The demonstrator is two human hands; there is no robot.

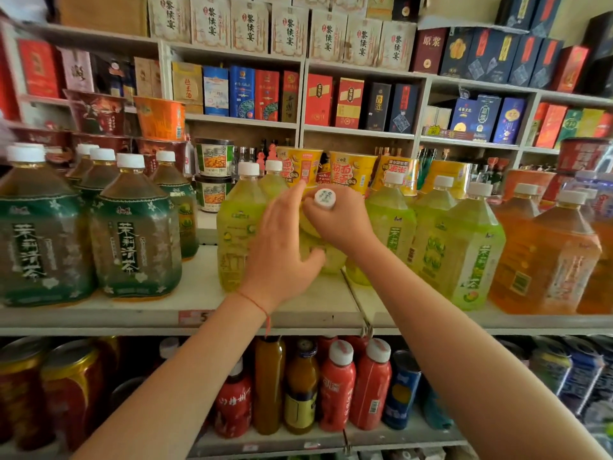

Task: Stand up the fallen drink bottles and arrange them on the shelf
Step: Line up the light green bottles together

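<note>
Shelf (pixel 199 313), middle tier, large drink bottles in three colour groups.

- Dark green tea bottles (pixel 136 234), left: upright, in rows, apart from the work.
- Pale green bottles: one upright at left of the gap (pixel 232 237), several upright at right (pixel 464 247).
- Orange bottles (pixel 547 257), far right: upright.
- Tilted bottle (pixel 326 260), pale green, in the gap between the upright pale green ones: leaning with its white cap (pixel 325 197) turned toward the camera, base on or near the shelf board; not yet vertical.
- Right hand (pixel 338 220): closed around the neck of the tilted bottle, just under the cap.
- Left hand (pixel 282 247): fingers spread wide, palm against the bottle's side, steadying rather than gripping.
- Lower tier: small bottles and cans (pixel 335 386), standing.

Status, as judged: no other bottle lies fallen in view, so this one appears to be the last visible. Remaining: bring it fully upright, then set it in line with its pale green neighbours.
</note>
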